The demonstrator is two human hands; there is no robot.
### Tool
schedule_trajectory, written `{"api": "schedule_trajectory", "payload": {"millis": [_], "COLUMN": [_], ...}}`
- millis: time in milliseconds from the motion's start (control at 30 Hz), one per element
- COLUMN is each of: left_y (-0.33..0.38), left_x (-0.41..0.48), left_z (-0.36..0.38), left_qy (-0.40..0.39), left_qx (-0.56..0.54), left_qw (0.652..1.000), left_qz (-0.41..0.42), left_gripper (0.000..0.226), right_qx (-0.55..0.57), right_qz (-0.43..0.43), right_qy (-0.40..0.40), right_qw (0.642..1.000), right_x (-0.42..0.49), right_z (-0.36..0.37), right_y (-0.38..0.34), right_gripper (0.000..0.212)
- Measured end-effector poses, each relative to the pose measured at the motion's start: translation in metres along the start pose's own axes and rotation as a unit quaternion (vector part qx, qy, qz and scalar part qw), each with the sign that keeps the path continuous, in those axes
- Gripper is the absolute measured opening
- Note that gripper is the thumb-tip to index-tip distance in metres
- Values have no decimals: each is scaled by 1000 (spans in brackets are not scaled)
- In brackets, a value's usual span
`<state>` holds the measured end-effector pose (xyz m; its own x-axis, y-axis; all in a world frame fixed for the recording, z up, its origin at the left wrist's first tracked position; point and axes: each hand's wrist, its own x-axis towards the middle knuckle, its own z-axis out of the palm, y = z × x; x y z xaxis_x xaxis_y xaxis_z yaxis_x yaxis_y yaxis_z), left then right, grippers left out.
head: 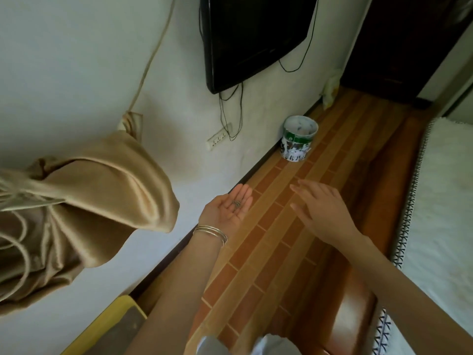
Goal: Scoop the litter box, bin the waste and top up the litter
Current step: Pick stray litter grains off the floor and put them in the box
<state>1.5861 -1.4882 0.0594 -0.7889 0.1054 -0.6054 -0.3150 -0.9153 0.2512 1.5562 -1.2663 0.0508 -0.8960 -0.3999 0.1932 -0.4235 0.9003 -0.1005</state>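
Note:
My left hand is stretched out palm up over the floor by the wall, fingers straight, with a small clump of grey bits lying on the palm. Silver bangles sit on that wrist. My right hand hovers palm down beside it, fingers straight and spread, holding nothing. A white and green bucket used as a bin stands on the floor against the wall, ahead of both hands. At the lower left a yellow-rimmed tray corner with a grey inside shows; I cannot tell whether it is the litter box.
Brick-patterned floor runs along a white wall with a dark skirting. A knotted tan curtain hangs at the left. A wall-mounted TV with dangling cables and a power strip sit above. A white bed borders the right.

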Motion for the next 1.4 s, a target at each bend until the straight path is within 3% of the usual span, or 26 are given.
{"api": "schedule_trajectory", "payload": {"millis": [333, 633, 1033, 1400], "left_y": [-12, 23, 48, 11], "left_x": [90, 195, 309, 428], "left_z": [61, 136, 232, 313], "left_qy": [2, -18, -57, -44], "left_qx": [19, 41, 92, 83], "left_qw": [999, 997, 989, 991], "left_qz": [-37, -70, -104, -92], "left_gripper": [30, 31, 31, 30], "right_qx": [-3, -29, -43, -43], "right_qz": [37, 51, 74, 81], "right_qy": [-10, -15, 77, 30], "right_qw": [999, 998, 993, 995], "right_x": [50, 145, 257, 332], "right_z": [19, 28, 27, 55], "right_y": [70, 119, 194, 323], "right_gripper": [51, 43, 37, 41]}}
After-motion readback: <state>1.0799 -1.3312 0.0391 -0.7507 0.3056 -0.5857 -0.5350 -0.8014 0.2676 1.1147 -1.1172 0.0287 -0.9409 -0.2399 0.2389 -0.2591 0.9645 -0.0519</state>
